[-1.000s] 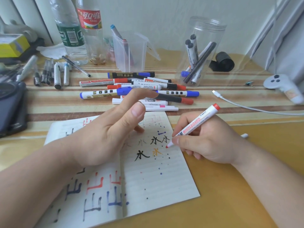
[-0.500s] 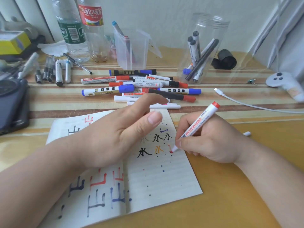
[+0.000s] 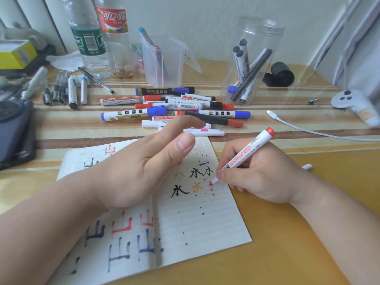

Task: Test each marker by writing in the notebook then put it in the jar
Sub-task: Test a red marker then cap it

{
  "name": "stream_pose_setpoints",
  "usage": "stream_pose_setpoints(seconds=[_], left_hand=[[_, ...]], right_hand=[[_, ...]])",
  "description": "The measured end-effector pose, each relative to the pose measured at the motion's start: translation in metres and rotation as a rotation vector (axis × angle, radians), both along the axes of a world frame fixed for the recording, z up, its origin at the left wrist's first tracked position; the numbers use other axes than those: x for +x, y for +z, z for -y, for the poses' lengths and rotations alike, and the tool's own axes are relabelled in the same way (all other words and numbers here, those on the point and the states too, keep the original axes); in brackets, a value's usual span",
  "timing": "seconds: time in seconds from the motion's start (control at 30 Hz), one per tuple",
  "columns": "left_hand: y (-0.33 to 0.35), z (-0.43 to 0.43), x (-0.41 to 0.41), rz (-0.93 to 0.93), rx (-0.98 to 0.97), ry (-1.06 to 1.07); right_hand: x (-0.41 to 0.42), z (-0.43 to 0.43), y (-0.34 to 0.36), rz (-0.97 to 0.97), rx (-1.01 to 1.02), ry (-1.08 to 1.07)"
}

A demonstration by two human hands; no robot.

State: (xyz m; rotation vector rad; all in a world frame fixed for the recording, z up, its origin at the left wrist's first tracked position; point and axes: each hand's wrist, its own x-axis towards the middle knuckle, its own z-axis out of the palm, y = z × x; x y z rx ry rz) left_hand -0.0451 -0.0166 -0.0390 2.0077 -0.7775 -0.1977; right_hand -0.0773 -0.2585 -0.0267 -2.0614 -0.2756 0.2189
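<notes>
An open lined notebook point(image 3: 205, 233) lies on the desk, its pages covered with black, orange, red and blue test characters and dots. My right hand point(image 3: 261, 177) grips a white whiteboard marker point(image 3: 244, 154) with red lettering, its red tip touching the right page just right of an orange character. My left hand point(image 3: 141, 167) rests on the notebook's middle with thumb and forefinger loosely extended; nothing shows in it. Beyond the notebook lies a pile of capped markers point(image 3: 185, 112). The clear plastic jar point(image 3: 261, 29) stands at the back right with several markers inside.
Two drink bottles point(image 3: 98, 38) and a clear square tub point(image 3: 164, 62) with pens stand at the back. Pens lie at the left beside a dark device point(image 3: 14, 130). A white cable point(image 3: 308, 130), a white controller point(image 3: 353, 103) and a black roll point(image 3: 279, 75) are at right.
My right hand has carried the marker tip down the page, from beside the black characters to beside the orange one, where a small red mark now shows. My left hand stays on the notebook.
</notes>
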Motion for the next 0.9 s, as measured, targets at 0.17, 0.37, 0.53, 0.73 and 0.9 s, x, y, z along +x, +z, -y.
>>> stream_pose_setpoints(seconds=[0.17,0.37,0.53,0.73,0.9], left_hand=[[0.000,0.000,0.001,0.009,0.011,0.005],[0.000,0.000,0.000,0.009,0.010,0.012],[-0.001,0.000,0.000,0.007,0.005,0.013],[0.009,0.005,0.002,0.060,0.068,-0.073],[0.007,0.006,0.005,0.133,0.201,-0.082]], right_hand=[[-0.002,0.000,0.002,-0.027,0.027,0.072],[0.002,0.000,-0.002,0.023,-0.007,-0.074],[0.001,-0.002,0.000,0.037,-0.057,-0.046],[0.002,-0.001,0.000,0.011,-0.063,-0.048],[0.004,-0.002,0.000,0.031,-0.022,-0.078]])
